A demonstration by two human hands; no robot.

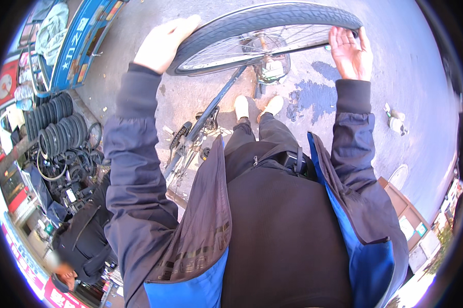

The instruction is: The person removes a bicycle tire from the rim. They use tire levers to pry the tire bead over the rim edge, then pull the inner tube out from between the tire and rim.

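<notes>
A bicycle wheel (265, 23) with a black treaded tyre and thin spokes is held up in front of me, tilted so its tread shows. My left hand (164, 43) is closed on its left side; the fingertips are partly hidden by the tyre. At the wheel's right end, my right hand (350, 54) has its palm toward me, its fingers and thumb around the tyre's edge. Below and behind stands a bicycle with a dark frame (208, 110) and a wire basket (275, 69). Whether the wheel is joined to that bicycle I cannot tell.
Stacked black tyres (62, 131) and piled bicycle parts (72, 174) lie at the left, near a blue cart (82, 46). A person in dark clothes (85, 238) is at lower left. A brown box (403, 210) stands at right; a wet patch (313, 100) marks the pavement.
</notes>
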